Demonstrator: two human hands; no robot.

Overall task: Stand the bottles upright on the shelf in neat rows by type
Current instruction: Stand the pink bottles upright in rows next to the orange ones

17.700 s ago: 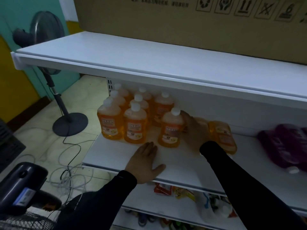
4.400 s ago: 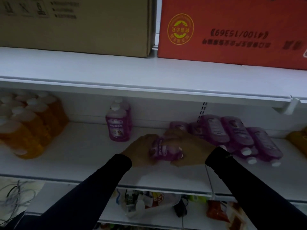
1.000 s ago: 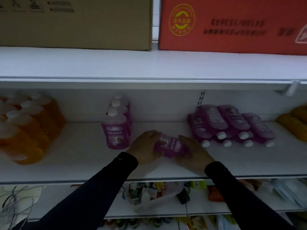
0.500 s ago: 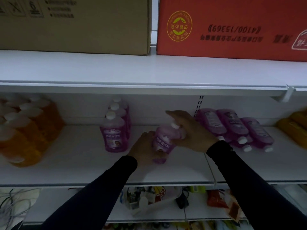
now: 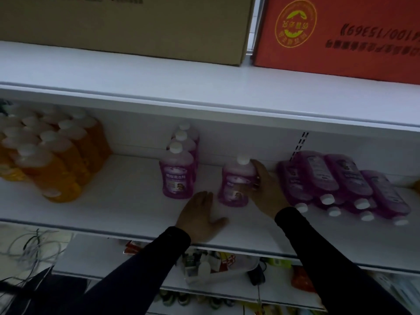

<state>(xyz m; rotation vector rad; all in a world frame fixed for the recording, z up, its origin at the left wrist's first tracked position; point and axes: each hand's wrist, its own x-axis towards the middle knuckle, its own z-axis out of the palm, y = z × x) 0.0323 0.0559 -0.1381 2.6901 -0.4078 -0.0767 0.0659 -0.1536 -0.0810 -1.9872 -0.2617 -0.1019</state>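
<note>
A purple bottle (image 5: 234, 185) with a white cap stands upright on the white shelf (image 5: 127, 201), and my right hand (image 5: 264, 189) wraps around its right side. My left hand (image 5: 201, 215) lies flat on the shelf just in front of it, fingers apart, holding nothing. To the left, three purple bottles (image 5: 177, 176) stand upright in a row running front to back. Several more purple bottles (image 5: 341, 185) lie on their sides at the right, caps toward me. Orange bottles (image 5: 56, 160) stand upright in rows at the far left.
The upper shelf board (image 5: 204, 92) overhangs the bottles, carrying a brown carton (image 5: 127, 26) and a red carton (image 5: 341, 37). Bare shelf lies between the orange and purple rows. A lower shelf (image 5: 216, 264) holds packets. Cables (image 5: 31, 246) lie on the floor at the left.
The bottle went from tilted in both hands to standing upright on the shelf. My left hand came off it and now rests flat on the shelf.
</note>
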